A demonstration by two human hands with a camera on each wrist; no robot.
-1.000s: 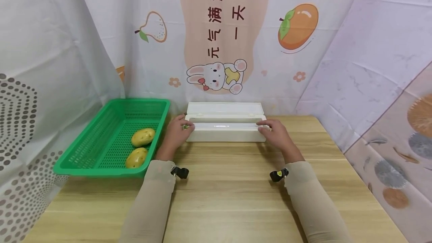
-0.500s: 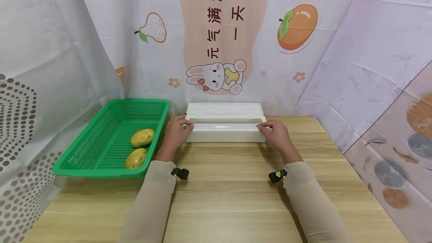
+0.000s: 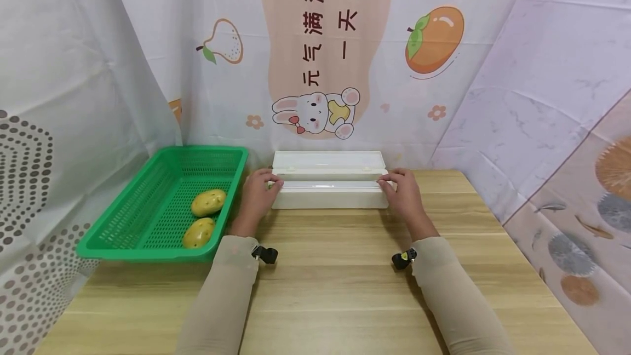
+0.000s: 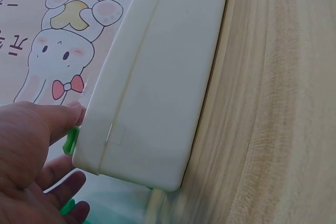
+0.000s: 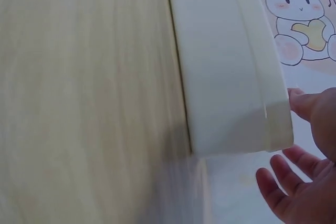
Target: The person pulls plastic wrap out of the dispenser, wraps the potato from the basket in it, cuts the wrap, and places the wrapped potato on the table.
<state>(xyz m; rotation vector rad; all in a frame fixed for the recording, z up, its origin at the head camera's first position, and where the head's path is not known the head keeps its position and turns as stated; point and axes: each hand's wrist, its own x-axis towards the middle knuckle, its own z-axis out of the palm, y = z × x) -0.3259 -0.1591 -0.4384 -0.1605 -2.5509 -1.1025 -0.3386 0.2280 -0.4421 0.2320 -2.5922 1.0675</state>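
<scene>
1. I'm at a wood-grain table (image 3: 340, 289), with a printed cloth (image 3: 222, 103) hanging behind it.
2. On my left, a green basket (image 3: 148, 253) holds two potatoes (image 3: 208, 202).
3. The long white box (image 3: 330, 200) lies between my hands by the cloth, its lid (image 3: 327, 159) raised at the back.
4. My left hand (image 3: 258, 195) pinches its left end with thumb and forefinger, other fingers loosely spread.
5. My right hand (image 3: 405, 197) pinches its right end likewise.
</scene>
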